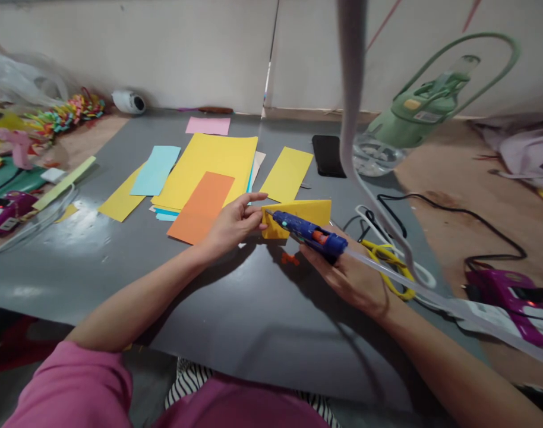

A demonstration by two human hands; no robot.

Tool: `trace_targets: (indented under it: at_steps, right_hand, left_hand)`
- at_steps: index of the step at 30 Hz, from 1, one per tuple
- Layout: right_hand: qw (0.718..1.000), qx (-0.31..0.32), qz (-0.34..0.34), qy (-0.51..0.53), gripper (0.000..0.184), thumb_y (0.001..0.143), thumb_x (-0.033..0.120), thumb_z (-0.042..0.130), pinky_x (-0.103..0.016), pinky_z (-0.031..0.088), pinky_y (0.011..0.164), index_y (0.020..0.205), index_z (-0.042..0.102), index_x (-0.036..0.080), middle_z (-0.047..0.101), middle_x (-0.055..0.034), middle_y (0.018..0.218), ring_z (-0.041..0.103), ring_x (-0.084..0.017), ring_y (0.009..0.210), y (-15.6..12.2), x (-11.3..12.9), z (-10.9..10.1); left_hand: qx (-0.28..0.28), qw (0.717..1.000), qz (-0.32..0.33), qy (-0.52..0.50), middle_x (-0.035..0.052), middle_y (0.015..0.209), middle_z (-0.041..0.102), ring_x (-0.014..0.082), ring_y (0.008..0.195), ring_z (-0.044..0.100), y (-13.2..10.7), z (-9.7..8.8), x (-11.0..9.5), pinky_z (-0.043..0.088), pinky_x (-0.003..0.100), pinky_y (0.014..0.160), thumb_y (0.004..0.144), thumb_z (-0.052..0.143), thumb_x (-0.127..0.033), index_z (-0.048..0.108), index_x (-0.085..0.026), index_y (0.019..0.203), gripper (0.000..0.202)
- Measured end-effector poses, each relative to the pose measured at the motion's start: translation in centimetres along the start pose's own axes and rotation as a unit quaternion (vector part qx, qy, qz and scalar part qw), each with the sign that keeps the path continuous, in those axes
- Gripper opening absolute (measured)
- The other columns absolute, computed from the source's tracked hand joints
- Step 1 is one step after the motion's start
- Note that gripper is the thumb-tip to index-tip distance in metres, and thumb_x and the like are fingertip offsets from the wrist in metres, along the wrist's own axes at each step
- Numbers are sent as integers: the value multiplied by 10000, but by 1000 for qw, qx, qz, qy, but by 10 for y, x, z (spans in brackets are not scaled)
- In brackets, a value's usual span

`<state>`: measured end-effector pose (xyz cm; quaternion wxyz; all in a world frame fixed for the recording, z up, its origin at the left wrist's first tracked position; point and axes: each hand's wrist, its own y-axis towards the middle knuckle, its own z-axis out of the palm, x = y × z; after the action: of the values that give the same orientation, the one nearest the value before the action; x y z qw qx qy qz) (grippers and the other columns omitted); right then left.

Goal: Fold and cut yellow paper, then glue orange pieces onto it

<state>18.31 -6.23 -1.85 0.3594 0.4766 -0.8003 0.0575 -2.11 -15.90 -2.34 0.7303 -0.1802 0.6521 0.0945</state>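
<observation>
My right hand [349, 274] grips a blue hot glue gun [308, 231] with a clear glue stick trailing out of its back. The nozzle touches the left end of a folded yellow paper piece [305, 211]. My left hand [233, 224] pinches that left end of the yellow piece between thumb and fingers, holding it just above the grey mat [236, 309]. An orange sheet [201, 206] lies right behind my left hand, on a stack of yellow and blue paper [211, 163].
Yellow-handled scissors [390, 261] and black cables lie right of my right hand. A purple glue gun [512, 297] sits far right, another at far left [6, 211]. A black phone [327, 155], a green fan [425, 107], and loose yellow, blue and pink sheets lie behind.
</observation>
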Motion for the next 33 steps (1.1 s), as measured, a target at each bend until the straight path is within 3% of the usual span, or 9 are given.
trace_targets:
  at_steps: [10, 22, 27, 33]
  right_hand:
    - [1000, 1, -3, -12, 279, 959, 484, 475, -433, 578, 791, 1046, 655, 289, 695, -59, 939, 667, -262, 865, 1, 4, -1]
    - [1000, 2, -2, -8, 259, 946, 462, 486, -438, 570, 824, 1028, 644, 274, 691, -73, 943, 667, -275, 896, 0, 3, -1]
    - [1000, 4, 16, 15, 238, 937, 471, 511, -446, 589, 749, 1000, 629, 274, 706, -71, 932, 675, -279, 852, 1, 5, -1]
    - [1000, -26, -11, -2, 194, 934, 441, 537, -462, 587, 773, 1027, 633, 301, 709, -56, 967, 680, -288, 891, -2, -1, -1]
  left_hand:
    - [6, 1000, 11, 17, -71, 654, 561, 100, 717, 677, 0, 0, 2, 494, 218, 701, 935, 533, -122, 547, -165, 1262, 330]
    - [0, 1000, 6, 18, -90, 638, 496, 83, 722, 672, -2, 0, -4, 496, 211, 745, 956, 511, -126, 532, -158, 1306, 353]
    - [6, 1000, 11, 6, -73, 695, 555, 82, 726, 664, -1, 0, 0, 508, 224, 764, 941, 532, -138, 525, -162, 1319, 379]
    - [-13, 1000, 8, -24, -76, 700, 559, 72, 695, 628, 1, -3, -3, 526, 209, 730, 911, 565, -125, 522, -176, 1315, 409]
